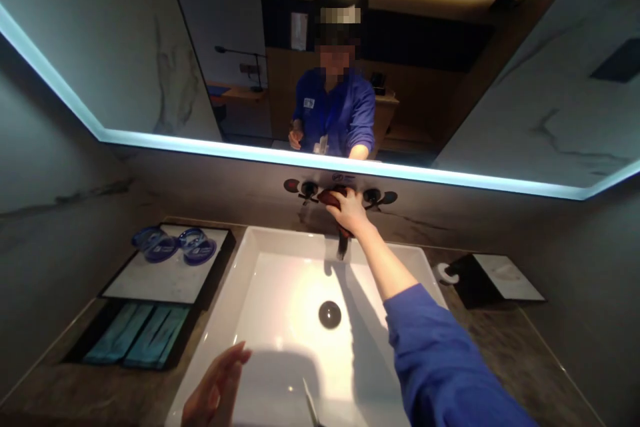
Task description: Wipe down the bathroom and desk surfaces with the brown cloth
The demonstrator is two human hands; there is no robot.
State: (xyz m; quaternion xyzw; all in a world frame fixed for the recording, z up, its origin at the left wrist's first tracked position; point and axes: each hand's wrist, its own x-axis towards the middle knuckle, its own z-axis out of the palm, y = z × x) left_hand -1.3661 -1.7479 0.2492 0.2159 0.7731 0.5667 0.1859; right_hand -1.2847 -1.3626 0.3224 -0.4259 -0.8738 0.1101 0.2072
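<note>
Reaching to the wall above the basin, my right hand (350, 211) presses a dark reddish-brown cloth (330, 197) around the base of the black wall-mounted faucet (343, 247). Its fingers are closed over the cloth, and part of the faucet is hidden behind them. Two black tap handles (310, 190) flank the spot. My left hand (216, 387) hovers over the left front part of the white basin (240, 293), fingers loosely bent and apart from the thumb, with nothing visible in it. A round dark drain (330, 315) sits in the basin floor.
Left of the basin, a tray (175, 283) carries two blue-lidded cups (197, 248); teal packets (135, 337) lie in front. On the right are a white ring-shaped item (447, 273) and a box (500, 278). A lit mirror (425, 93) hangs above. A thin pale edge (311, 403) shows at the bottom.
</note>
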